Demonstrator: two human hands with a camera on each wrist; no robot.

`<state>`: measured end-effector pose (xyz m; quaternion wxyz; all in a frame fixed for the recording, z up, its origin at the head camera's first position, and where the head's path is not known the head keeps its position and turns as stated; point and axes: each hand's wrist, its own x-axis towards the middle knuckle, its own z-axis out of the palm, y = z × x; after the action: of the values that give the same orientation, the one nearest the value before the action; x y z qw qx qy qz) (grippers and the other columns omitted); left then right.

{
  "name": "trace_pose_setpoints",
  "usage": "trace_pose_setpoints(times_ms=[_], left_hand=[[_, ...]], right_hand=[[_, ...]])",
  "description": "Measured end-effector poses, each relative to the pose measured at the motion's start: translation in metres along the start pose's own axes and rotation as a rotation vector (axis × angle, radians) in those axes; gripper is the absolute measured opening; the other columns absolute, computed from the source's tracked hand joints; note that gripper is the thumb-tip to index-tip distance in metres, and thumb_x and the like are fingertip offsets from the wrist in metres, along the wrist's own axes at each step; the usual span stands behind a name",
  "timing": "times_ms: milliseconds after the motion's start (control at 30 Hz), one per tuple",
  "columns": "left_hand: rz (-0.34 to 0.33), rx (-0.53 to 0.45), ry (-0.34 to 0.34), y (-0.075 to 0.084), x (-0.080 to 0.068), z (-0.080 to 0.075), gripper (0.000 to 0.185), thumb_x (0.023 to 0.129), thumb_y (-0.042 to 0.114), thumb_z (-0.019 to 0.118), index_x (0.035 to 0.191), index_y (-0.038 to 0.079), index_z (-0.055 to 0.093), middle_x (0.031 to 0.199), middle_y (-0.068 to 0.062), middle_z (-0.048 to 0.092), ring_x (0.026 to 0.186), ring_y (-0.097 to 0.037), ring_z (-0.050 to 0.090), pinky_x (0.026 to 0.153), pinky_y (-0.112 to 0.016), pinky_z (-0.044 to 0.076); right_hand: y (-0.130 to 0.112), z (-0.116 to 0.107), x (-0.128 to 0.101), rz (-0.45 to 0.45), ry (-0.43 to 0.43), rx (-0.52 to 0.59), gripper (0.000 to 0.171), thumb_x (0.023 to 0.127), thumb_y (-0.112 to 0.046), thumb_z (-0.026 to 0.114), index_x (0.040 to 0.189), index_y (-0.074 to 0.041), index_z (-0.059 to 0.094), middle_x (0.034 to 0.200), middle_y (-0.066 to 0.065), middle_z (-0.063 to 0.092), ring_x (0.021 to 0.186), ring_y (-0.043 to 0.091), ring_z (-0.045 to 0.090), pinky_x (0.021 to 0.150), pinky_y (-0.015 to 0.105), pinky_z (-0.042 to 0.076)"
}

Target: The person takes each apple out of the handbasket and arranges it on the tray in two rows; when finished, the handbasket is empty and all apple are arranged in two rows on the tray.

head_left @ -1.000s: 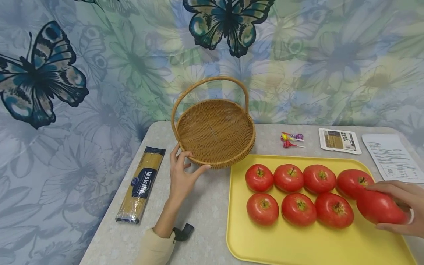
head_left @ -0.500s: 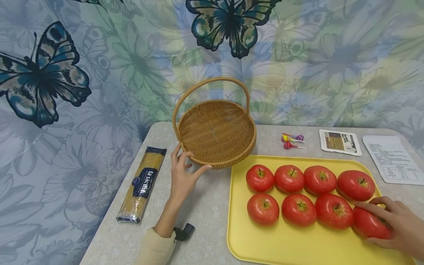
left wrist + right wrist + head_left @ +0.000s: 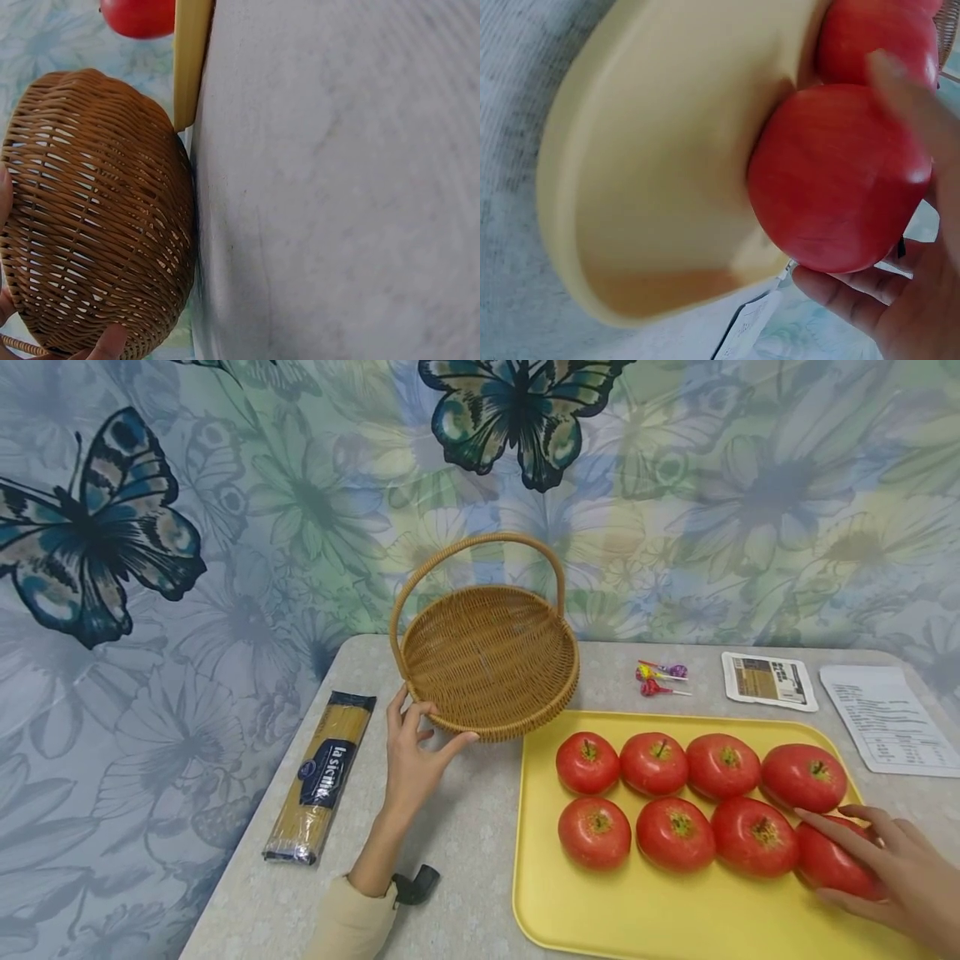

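My left hand (image 3: 411,760) grips the near left rim of an empty wicker basket (image 3: 487,652) with a hoop handle; the left wrist view shows the basket's weave (image 3: 90,217) and a fingertip at its lower edge. To the basket's right lies a yellow tray (image 3: 637,918) with several red tomatoes in two rows. My right hand (image 3: 892,868) clasps the rightmost tomato (image 3: 828,860) of the near row, fingers over it and thumb below, and it rests on the tray. The right wrist view shows that tomato (image 3: 840,176) against the tray's raised edge (image 3: 652,150).
A pack of spaghetti (image 3: 322,768) lies left of my left hand, near the table's left edge. Behind the tray are lollipops (image 3: 660,677), a small printed packet (image 3: 768,678) and a printed sheet (image 3: 885,718). A butterfly-patterned curtain hangs behind the table.
My right hand has brought the tomato down from above the tray's right end onto the near row, and its fingers have straightened over it. The left hand and basket have not moved.
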<state>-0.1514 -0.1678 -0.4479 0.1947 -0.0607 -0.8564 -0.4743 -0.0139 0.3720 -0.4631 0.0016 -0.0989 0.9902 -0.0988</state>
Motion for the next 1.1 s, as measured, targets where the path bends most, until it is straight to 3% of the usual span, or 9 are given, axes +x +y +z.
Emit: trace_pose_setpoints(times_ms=[100, 167, 367, 700, 1100], left_hand=[[-0.003, -0.003, -0.005, 0.000, 0.001, 0.001, 0.054, 0.073, 0.042, 0.086, 0.107, 0.016, 0.053, 0.161, -0.005, 0.016, 0.143, -0.031, 0.032, 0.086, -0.047, 0.056], [-0.005, -0.006, -0.008, 0.000, 0.001, 0.001, 0.054, 0.073, 0.042, 0.085, 0.107, 0.016, 0.053, 0.161, -0.005, 0.016, 0.143, -0.031, 0.032, 0.087, -0.047, 0.056], [-0.015, -0.009, -0.010, 0.001, 0.001, 0.002, 0.053, 0.073, 0.041, 0.085, 0.108, 0.015, 0.053, 0.161, -0.005, 0.015, 0.143, -0.031, 0.032, 0.087, -0.047, 0.056], [-0.022, -0.019, -0.013, 0.000, 0.002, 0.001, 0.055, 0.076, 0.041, 0.084, 0.110, 0.011, 0.053, 0.161, -0.006, 0.015, 0.142, -0.032, 0.033, 0.087, -0.047, 0.056], [-0.030, -0.016, -0.014, -0.001, 0.002, 0.002, 0.058, 0.077, 0.041, 0.083, 0.113, 0.007, 0.054, 0.161, -0.007, 0.015, 0.142, -0.032, 0.033, 0.088, -0.050, 0.055]], right_hand=[[-0.002, 0.000, -0.001, 0.062, -0.065, 0.025, 0.091, 0.074, -0.051, 0.081, 0.150, -0.027, 0.037, 0.124, 0.028, 0.039, 0.101, 0.048, 0.036, 0.071, 0.064, 0.049], [-0.003, 0.001, -0.003, 0.069, -0.055, 0.026, 0.090, 0.076, -0.048, 0.080, 0.151, -0.025, 0.035, 0.123, 0.027, 0.039, 0.101, 0.048, 0.036, 0.071, 0.064, 0.048], [-0.006, 0.004, -0.006, 0.066, 0.007, 0.014, 0.091, 0.074, -0.045, 0.083, 0.150, -0.027, 0.036, 0.123, 0.025, 0.040, 0.100, 0.046, 0.036, 0.069, 0.065, 0.047], [-0.009, 0.001, -0.007, 0.102, -0.008, 0.078, 0.087, 0.074, -0.043, 0.084, 0.145, -0.015, 0.042, 0.129, 0.031, 0.034, 0.100, 0.049, 0.037, 0.070, 0.067, 0.049], [-0.011, 0.001, -0.010, 0.106, 0.027, 0.093, 0.088, 0.073, -0.040, 0.085, 0.146, -0.017, 0.042, 0.130, 0.031, 0.034, 0.102, 0.050, 0.037, 0.073, 0.072, 0.043]])
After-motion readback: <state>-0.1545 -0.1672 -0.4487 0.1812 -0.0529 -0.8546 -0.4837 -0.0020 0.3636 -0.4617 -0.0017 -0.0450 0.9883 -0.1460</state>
